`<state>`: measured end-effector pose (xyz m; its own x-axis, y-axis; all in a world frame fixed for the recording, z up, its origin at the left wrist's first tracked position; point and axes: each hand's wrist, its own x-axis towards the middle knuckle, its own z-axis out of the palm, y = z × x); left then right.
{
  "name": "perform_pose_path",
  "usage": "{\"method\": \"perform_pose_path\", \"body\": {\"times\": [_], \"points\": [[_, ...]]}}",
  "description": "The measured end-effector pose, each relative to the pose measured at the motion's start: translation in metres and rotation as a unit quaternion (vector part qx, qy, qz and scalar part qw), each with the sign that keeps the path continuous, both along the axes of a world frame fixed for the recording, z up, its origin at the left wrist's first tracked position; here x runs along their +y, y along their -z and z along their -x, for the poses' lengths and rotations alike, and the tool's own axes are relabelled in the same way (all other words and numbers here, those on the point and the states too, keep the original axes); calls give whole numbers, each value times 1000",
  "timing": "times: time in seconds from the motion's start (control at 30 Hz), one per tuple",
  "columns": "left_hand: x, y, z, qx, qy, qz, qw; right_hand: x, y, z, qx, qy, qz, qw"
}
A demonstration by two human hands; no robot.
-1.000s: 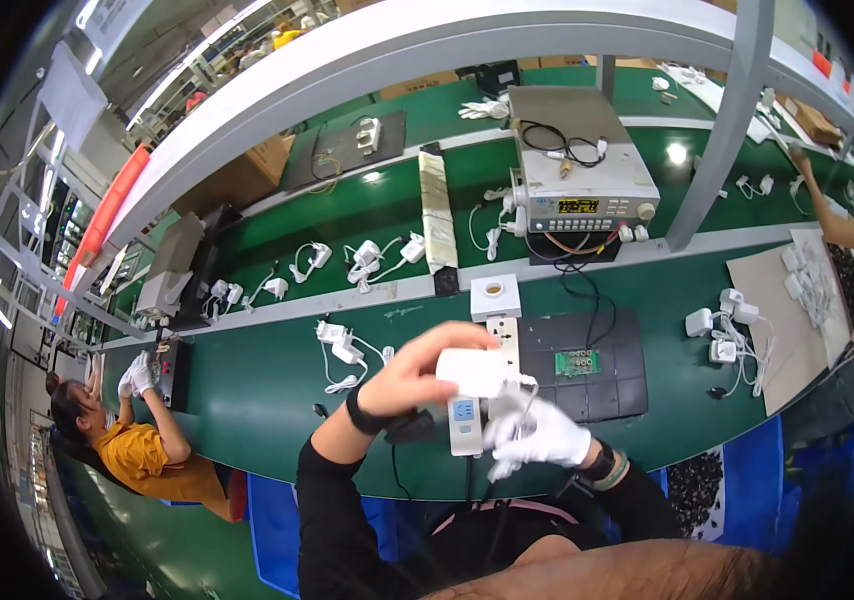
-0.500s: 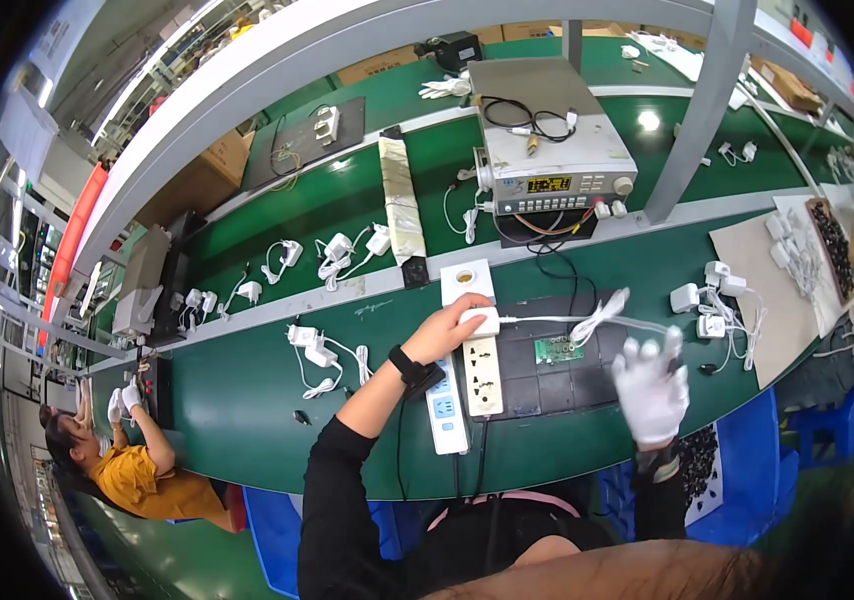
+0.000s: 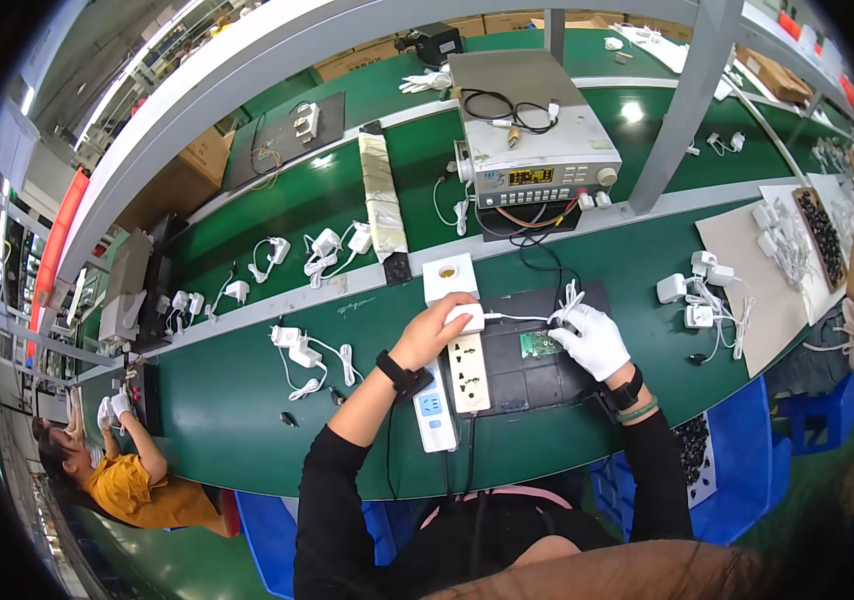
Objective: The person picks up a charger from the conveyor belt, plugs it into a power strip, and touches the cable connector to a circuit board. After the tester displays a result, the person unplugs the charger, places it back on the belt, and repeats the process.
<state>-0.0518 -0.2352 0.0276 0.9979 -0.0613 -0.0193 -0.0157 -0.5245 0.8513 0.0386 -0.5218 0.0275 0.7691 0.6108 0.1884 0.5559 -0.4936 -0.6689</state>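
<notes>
My bare left hand [image 3: 427, 335] is closed around a white power adapter [image 3: 466, 318] at the far end of a cream socket strip [image 3: 470, 380]. From the adapter a white cable [image 3: 517, 318] runs right to my right hand [image 3: 595, 342], which wears a white glove. Its fingers are closed on the cable's bundled part, whose loops stand up above the fingertips. Just below and left of those fingertips lies a small green circuit board [image 3: 540, 345] on a dark mat [image 3: 517, 385]. The cable's end is hidden by the glove.
A second socket strip [image 3: 435, 415] lies left of the cream one. Behind stands a grey bench instrument [image 3: 537, 150]. Adapters with cables lie at left [image 3: 297, 350] and right [image 3: 702, 290]. A grey post [image 3: 682, 110] rises at back right. A person in yellow [image 3: 132, 485] works at far left.
My right hand has moved left from the mat's right side and closed on the cable bundle. My left hand stays on the adapter. The whole view has shifted slightly.
</notes>
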Motion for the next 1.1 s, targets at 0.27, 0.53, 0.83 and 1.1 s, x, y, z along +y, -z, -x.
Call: {"method": "perform_pose_path", "body": {"times": [0.27,0.53,0.83,1.1], "points": [[20,-16,-5,55,1,51,997,4,3,4,-151,-18,28,988],[146,-13,-87,-44,-195,-609,768,-2,19,13,-136,8,38,990],[170,5,-85,72,-258,-424,865,-20,37,34,-78,98,-112,986],[70,-174,76,-223,-143,-134,955,-5,-40,57,-3,42,-315,948]]}}
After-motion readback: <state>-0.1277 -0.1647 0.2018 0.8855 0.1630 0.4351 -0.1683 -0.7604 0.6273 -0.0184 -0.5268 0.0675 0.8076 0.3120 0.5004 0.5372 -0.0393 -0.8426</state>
